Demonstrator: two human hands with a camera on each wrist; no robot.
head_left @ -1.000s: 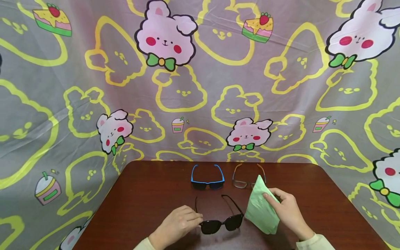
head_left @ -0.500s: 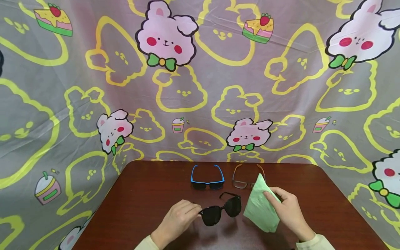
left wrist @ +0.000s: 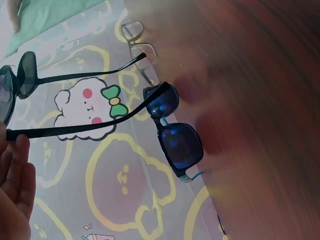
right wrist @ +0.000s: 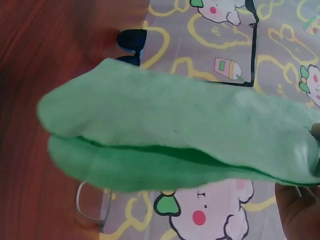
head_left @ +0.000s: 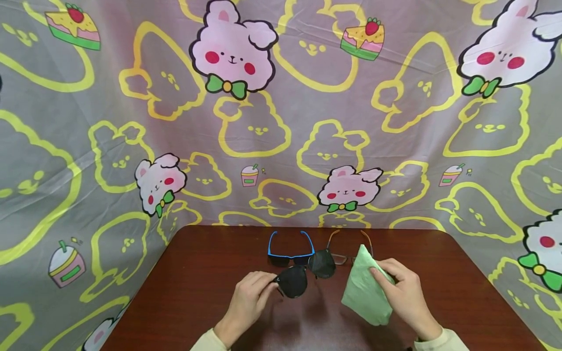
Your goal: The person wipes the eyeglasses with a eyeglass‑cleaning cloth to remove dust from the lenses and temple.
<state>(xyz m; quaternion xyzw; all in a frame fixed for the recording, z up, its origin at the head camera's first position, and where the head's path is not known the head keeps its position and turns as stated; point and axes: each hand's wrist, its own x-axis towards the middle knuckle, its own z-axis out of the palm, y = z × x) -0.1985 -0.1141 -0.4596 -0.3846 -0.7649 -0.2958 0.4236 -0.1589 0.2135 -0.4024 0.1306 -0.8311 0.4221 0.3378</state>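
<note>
My left hand [head_left: 251,298] pinches a pair of black sunglasses [head_left: 293,282] at the hinge end of one temple. They are raised over the table, lenses turned toward me. In the left wrist view both temples of the black sunglasses [left wrist: 75,131] reach out unfolded, and the fingers [left wrist: 20,170] press on the near one. My right hand [head_left: 406,295] holds a folded pale green cloth [head_left: 366,292] between thumb and fingers, to the right of the sunglasses. From the right wrist, the cloth [right wrist: 150,110] shows as two layers with a gap along the fold.
Blue-framed sunglasses [head_left: 291,256] lie unfolded at the back of the brown table [head_left: 202,273], partly behind the black pair. Beside them sit clear-lens glasses [head_left: 340,259] with orange-brown temple tips, partly covered by the cloth. A patterned curtain [head_left: 281,122] hangs around the table.
My left hand has lifted the black sunglasses off the table and tilted them, lenses facing up toward me, moving them slightly away from me. The right hand with the cloth has barely moved.
</note>
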